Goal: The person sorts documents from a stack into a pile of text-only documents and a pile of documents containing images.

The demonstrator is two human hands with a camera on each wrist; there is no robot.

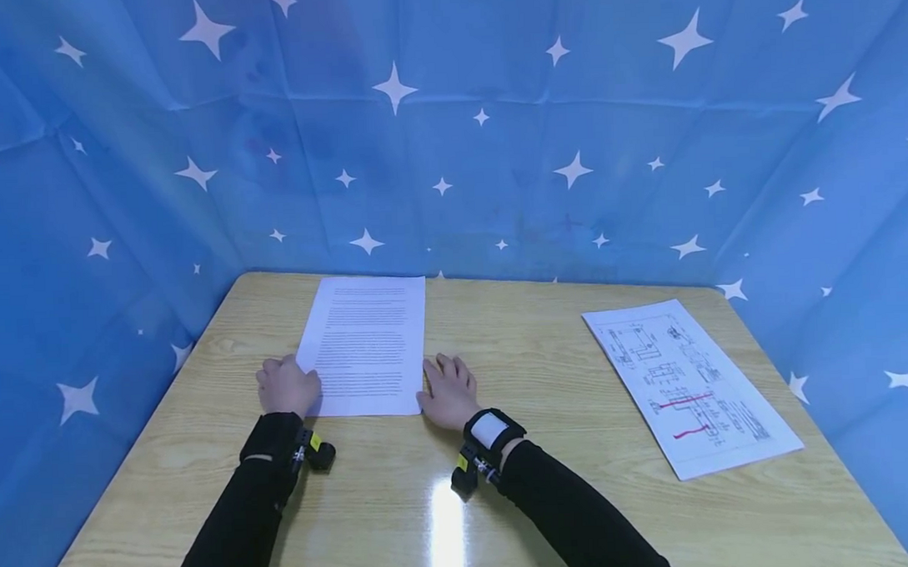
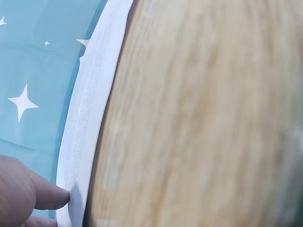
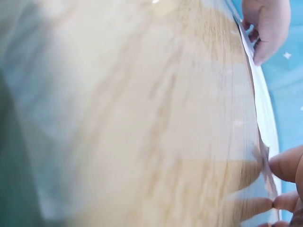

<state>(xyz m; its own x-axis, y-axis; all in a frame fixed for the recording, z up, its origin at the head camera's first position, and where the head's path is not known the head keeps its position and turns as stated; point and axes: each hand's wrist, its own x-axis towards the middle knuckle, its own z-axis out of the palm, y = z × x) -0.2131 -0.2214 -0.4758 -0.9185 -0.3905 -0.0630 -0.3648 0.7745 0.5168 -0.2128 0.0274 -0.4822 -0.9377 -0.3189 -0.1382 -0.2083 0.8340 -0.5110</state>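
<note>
White printed paper (image 1: pixel 366 345), covered in lines of text, lies toward the back left of the wooden table. My left hand (image 1: pixel 287 386) holds its lower left edge, the thumb (image 2: pixel 52 196) over the margin in the left wrist view. At the lower right edge, my right hand (image 1: pixel 450 394) holds the paper between thumb and fingers; in the right wrist view those fingertips (image 3: pixel 284 163) meet the paper's edge. The left hand (image 3: pixel 267 28) also shows at the top there. Whichever fingers lie under the paper are hidden.
Farther right on the table (image 1: pixel 532 356) lies paper with technical drawings (image 1: pixel 690 388) and red marks, turned at an angle. A blue curtain with white stars (image 1: pixel 449 133) hangs behind the table and along its sides. Glare shines near the front.
</note>
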